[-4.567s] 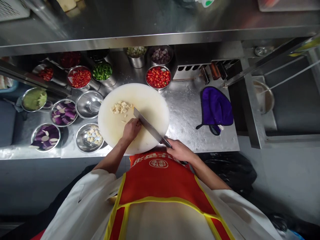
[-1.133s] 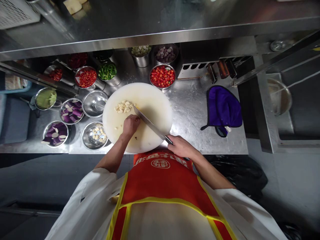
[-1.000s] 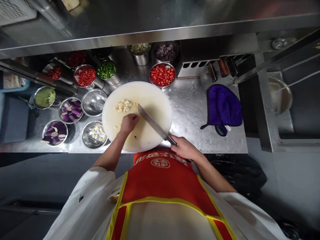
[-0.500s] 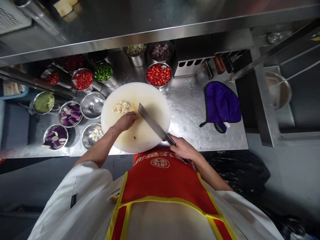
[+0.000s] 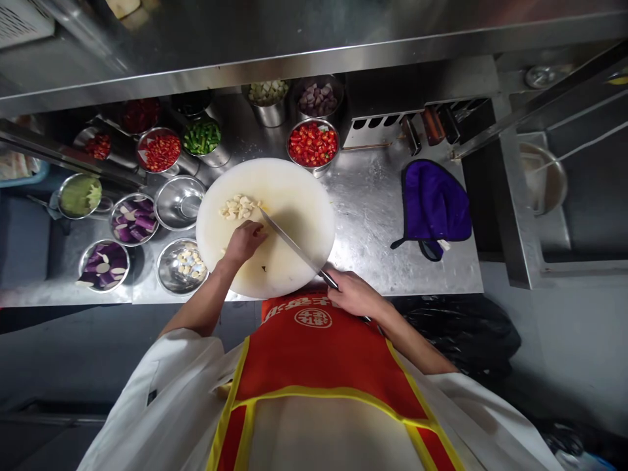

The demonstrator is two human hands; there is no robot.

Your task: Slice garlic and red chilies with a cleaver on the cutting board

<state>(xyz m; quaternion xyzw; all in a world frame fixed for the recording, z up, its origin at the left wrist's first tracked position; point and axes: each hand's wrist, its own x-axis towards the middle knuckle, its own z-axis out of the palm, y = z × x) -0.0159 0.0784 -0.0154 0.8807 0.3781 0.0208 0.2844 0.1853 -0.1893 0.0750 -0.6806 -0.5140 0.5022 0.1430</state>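
A round white cutting board (image 5: 294, 196) lies on the steel counter (image 5: 367, 222). A small heap of pale cut garlic pieces (image 5: 238, 207) rests on its far left part. My left hand (image 5: 245, 239) is curled on the board just below the heap, fingertips against the blade; what it pins down is hidden. My right hand (image 5: 356, 294) grips the handle of a cleaver (image 5: 292, 245), whose blade runs diagonally up-left, edge down on the board beside my left fingers.
Steel bowls stand left of the board: garlic cloves (image 5: 182, 267), an empty one (image 5: 179, 201), eggplant pieces (image 5: 131, 220), and red chilli (image 5: 313, 142) behind the board. A purple cloth (image 5: 434, 206) lies right. A low shelf edge (image 5: 314, 59) overhangs the back.
The cleaver, lifted with its flat showing half a second ago, has come down edge-on beside my left fingers. My left hand stayed curled on the same spot.
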